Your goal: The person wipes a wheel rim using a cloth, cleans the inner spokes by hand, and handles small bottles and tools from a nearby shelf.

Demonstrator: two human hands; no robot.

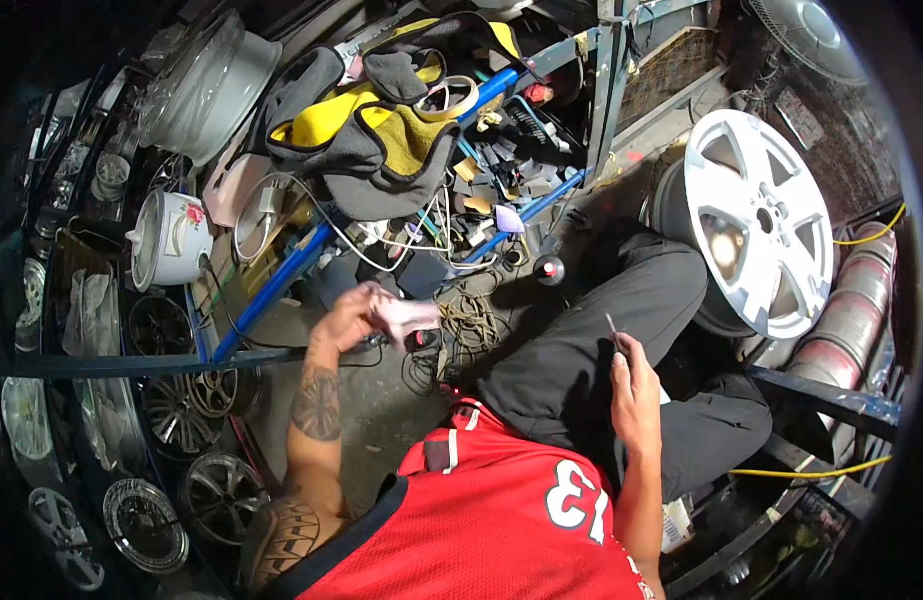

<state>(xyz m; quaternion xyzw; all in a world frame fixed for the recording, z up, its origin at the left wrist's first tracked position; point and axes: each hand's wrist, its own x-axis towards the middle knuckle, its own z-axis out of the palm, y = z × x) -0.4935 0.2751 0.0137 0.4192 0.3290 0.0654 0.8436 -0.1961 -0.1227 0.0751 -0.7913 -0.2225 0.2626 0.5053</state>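
Observation:
Out to the left, my left hand (347,318) is closed on one end of a pale pinkish cloth (405,316). Its free end hangs over a tangle of cords (471,322) on the floor, slightly smeared by motion. My right hand (636,388), held above my lap, pinches a slim dark stick-like tool (615,334) whose thin tip points up and away from me. I cannot tell what kind of tool it is. Beyond my knee, a silver spoked car wheel rim (703,205) stands tilted, its face towards me.
A small dark bottle (548,270) stands near my leg. Sandpaper scraps (501,180) and grey-yellow towels (381,130) crowd a blue-framed rack (281,290). A white pot (171,240) and several wheel rims fill the left side. A fan (811,35) is at upper right.

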